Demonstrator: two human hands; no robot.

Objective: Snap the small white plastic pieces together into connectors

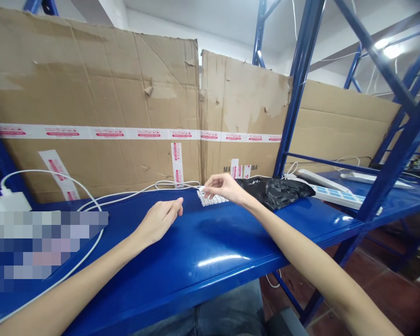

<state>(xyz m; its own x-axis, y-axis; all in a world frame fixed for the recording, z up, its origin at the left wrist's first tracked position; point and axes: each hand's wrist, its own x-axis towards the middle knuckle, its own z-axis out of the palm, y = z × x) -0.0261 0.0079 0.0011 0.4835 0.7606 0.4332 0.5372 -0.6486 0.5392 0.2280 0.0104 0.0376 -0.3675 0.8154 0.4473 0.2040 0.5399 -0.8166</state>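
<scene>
The right hand point(224, 189) pinches narrowly on a ribbed white plastic strip point(213, 199) at the rear edge of the glossy blue steel desk point(203, 261), beside a white cable point(126, 193) run along the back. The left hand point(158, 223) is open, empty. A crumpled black plastic bag point(275, 192) adjoins.

Glossy blue shelf point(210, 238), white ridged strip point(213, 199), black plastic bag point(275, 192), red-printed white tape point(91, 133)
</scene>
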